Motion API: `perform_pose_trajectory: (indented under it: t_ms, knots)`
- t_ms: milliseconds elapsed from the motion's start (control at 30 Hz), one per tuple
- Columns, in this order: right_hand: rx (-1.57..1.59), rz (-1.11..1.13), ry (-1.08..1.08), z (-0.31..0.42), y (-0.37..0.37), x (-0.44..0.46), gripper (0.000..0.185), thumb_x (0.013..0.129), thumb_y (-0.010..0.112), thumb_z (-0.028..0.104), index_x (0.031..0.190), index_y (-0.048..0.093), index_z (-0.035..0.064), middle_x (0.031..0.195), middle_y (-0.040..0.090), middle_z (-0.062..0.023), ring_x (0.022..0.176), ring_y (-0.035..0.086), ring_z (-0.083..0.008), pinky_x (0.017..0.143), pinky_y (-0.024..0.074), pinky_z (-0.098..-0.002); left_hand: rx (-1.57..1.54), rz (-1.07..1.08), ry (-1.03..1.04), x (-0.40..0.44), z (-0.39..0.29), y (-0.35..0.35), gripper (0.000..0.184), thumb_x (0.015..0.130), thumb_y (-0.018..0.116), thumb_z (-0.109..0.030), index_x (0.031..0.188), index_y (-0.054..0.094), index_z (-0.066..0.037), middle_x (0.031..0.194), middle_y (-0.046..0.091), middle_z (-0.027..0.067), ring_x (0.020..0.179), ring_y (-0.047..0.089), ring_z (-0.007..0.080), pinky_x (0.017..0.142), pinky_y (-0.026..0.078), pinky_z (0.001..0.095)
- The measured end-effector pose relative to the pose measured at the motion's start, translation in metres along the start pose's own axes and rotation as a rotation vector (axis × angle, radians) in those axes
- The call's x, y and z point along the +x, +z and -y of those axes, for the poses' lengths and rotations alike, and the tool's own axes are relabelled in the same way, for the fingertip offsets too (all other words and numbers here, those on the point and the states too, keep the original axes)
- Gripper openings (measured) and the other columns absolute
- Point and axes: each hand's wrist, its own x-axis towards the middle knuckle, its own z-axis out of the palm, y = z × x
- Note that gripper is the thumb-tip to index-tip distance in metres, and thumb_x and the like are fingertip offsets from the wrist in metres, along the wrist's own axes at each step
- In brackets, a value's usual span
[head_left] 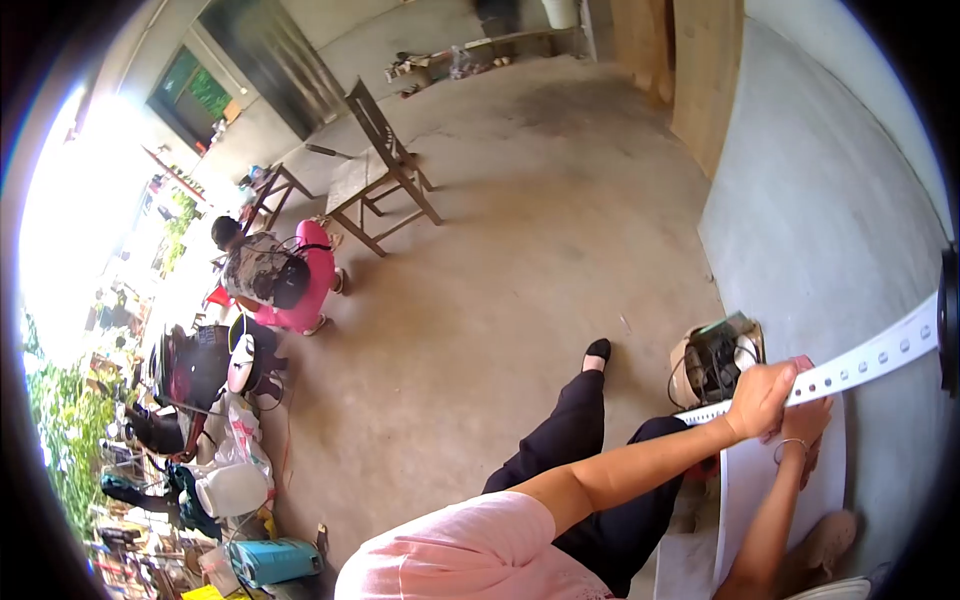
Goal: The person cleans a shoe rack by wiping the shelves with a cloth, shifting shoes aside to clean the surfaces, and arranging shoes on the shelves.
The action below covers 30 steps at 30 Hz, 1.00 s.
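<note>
A long white strip with a row of holes (865,365) runs from beside a cardboard box up to the right edge of the head view. My left hand (762,402) is closed around it, its fingers wrapped over the strip. Just below, my right hand (808,425), with a bracelet at the wrist, is also closed at the strip, close against my left hand. Its fingers are partly hidden. Under my forearms stands a white panel (740,490). The far right end of the strip meets a dark object (949,320) at the view's edge.
The cardboard box (683,372) holds dark cables beside the grey wall (810,190). A person in pink trousers (318,265) crouches at left, near a wooden chair (365,185). Bags, a white container (232,490) and a blue container (275,562) line the left side.
</note>
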Motion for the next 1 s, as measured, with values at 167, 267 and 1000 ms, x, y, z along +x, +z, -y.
perform_pose_trajectory:
  t_ms: [167, 267, 1000]
  knots:
    - [0.386, -0.110, -0.015, -0.002, -0.003, 0.035, 0.023, 0.084, 0.055, 0.018, 0.104, 0.064, 0.0133, 0.111, 0.063, -0.0025, 0.095, 0.061, -0.0205, 0.082, 0.0476, -0.0342, 0.061, 0.008, 0.048, -0.001, 0.004, 0.001, 0.050, 0.096, 0.023, -0.038, 0.072, 0.049, -0.003, 0.060, 0.049, 0.0195, 0.060, 0.051, 0.0411, 0.058, 0.040, 0.0451]
    - [0.390, -0.038, 0.020, -0.011, -0.007, 0.036, 0.026, 0.086, 0.053, 0.023, 0.107, 0.062, 0.0111, 0.111, 0.062, -0.0053, 0.100, 0.056, -0.0236, 0.086, 0.0450, -0.0367, 0.079, 0.040, 0.021, -0.003, 0.008, -0.002, 0.051, 0.096, 0.021, -0.038, 0.072, 0.048, -0.003, 0.059, 0.048, 0.0194, 0.060, 0.050, 0.0411, 0.058, 0.039, 0.0454]
    - [-0.261, -0.170, 0.455, -0.090, 0.013, -0.042, 0.043, 0.090, 0.041, 0.052, 0.123, 0.050, 0.0265, 0.128, 0.050, 0.0043, 0.118, 0.045, -0.0232, 0.093, 0.0387, -0.0452, 0.115, 0.021, 0.012, -0.003, 0.040, 0.011, 0.053, 0.096, 0.019, -0.040, 0.072, 0.047, -0.002, 0.061, 0.050, 0.0208, 0.064, 0.048, 0.0435, 0.062, 0.037, 0.0482]
